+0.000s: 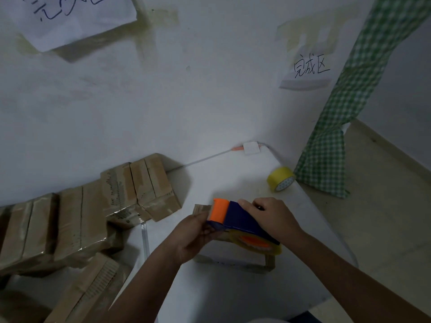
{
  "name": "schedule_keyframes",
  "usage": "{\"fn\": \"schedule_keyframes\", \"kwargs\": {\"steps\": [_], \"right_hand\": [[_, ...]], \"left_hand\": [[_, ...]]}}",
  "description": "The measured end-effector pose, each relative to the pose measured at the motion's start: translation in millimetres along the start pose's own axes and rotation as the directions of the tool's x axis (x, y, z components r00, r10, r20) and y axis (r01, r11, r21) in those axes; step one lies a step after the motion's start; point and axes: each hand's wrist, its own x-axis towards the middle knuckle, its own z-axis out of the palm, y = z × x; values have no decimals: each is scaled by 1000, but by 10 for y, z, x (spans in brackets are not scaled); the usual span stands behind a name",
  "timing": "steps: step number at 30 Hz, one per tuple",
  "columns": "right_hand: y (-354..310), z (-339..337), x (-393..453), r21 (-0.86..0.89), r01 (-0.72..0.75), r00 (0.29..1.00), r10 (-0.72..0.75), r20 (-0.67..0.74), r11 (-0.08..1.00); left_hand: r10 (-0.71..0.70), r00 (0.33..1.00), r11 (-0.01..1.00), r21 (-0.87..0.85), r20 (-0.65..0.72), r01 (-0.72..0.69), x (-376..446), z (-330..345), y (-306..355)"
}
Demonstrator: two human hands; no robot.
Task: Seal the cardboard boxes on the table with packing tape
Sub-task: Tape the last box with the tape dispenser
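Gripping the blue body of a tape dispenser (242, 221) from above, the right hand (272, 217) keeps it on a small cardboard box (233, 262) lying on the white worktop (233, 178). At the dispenser's nine o'clock, the left hand (193, 236) curls its fingers at the orange front end, seemingly pinching the box edge there, though the contact is hidden. Sealed boxes (140, 187) pile up toward nine o'clock. A yellow tape roll (281, 179) stands on edge at one o'clock, near a green checked cloth (338, 113). Paper notes (307, 71) hang on the wall.
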Motion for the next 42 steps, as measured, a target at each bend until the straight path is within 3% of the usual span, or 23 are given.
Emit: {"fn": "schedule_keyframes", "kwargs": {"steps": [15,26,42], "right_hand": [[-5,15,-26,26,94,996,-94,7,995],[-19,-6,-74,96,136,991,-137,6,986],[-8,11,-134,134,180,983,-181,-1,975]], "left_hand": [[-34,984,997,68,174,22,-26,-207,24],[-58,975,994,101,216,37,-70,-216,43],[-71,989,995,79,132,61,-89,-208,25]]}}
